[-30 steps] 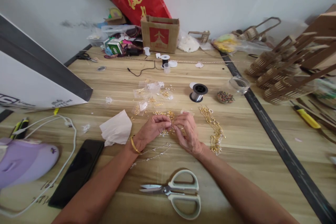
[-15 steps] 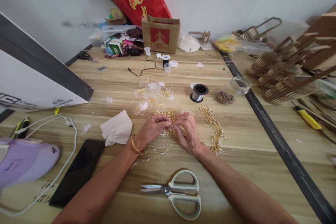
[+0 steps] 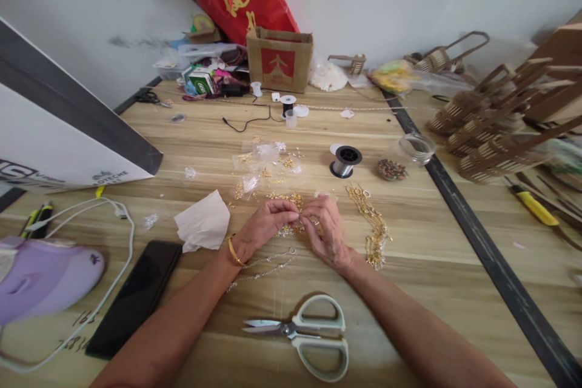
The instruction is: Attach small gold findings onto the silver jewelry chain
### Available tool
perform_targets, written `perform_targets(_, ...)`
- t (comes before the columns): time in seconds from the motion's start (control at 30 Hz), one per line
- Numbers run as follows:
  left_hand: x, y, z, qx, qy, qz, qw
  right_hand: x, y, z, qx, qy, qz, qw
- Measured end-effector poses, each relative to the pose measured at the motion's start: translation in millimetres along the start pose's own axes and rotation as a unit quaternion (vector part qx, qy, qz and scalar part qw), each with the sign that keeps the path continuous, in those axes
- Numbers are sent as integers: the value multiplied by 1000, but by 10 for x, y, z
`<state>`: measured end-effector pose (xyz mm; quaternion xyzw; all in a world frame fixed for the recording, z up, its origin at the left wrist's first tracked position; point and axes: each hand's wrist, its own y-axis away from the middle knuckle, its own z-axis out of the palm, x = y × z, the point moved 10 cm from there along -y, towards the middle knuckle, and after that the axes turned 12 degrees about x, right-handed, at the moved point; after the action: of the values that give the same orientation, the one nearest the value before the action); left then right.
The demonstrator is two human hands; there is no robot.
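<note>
My left hand (image 3: 269, 224) and my right hand (image 3: 328, 231) meet fingertip to fingertip over a heap of gold beads (image 3: 291, 199). Both are closed in a pinch; whatever sits between the fingertips is too small to make out. Just below my left wrist lies a silver beaded chain (image 3: 264, 273) with a ring at one end. A bundle of gold chains (image 3: 376, 230) rests to the right of my right hand. Scissors with pale handles (image 3: 295, 333) lie on the table nearer to me, blades slightly apart and pointing left.
Behind the hands are small bags of findings (image 3: 268, 151), a spool of wire (image 3: 346, 162) and a jar of beads (image 3: 393, 168). To the left lie a paper napkin (image 3: 202, 221), a black phone (image 3: 136, 297) and a white cable (image 3: 130, 242). Woven baskets (image 3: 482, 133) stand at right.
The fingertips of both hands have drawn slightly closer together over the gold heap. Everything else on the table lies where it was.
</note>
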<state>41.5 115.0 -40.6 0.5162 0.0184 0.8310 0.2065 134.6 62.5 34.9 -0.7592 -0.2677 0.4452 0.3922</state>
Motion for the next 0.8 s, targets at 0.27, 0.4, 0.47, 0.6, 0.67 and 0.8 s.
perform_targets(0.27, -1, -30, -61, 16, 14, 2, 1000, -15, -15, -8, 6, -5, -7, 1000)
perform_targets(0.4, 5, -34, -62, 17, 16, 2, 1000, -24, -17, -10, 5, 0, -9, 1000)
perform_targets(0.47, 6, -30, -54, 15, 16, 1, 1000, -28, -20, -17, 6, 0, -10, 1000)
perform_targets(0.6, 10, -22, -53, 17, 9, 1, 1000, -32, -30, -20, 4, 3, -8, 1000)
perform_targets(0.67, 6, -21, -60, 20, 4, -1, 1000, -35, -35, -20, 3, 4, -8, 1000)
perform_targets(0.8, -5, -24, -67, 22, 1, -5, 1000, -42, -34, -26, 9, 5, -12, 1000)
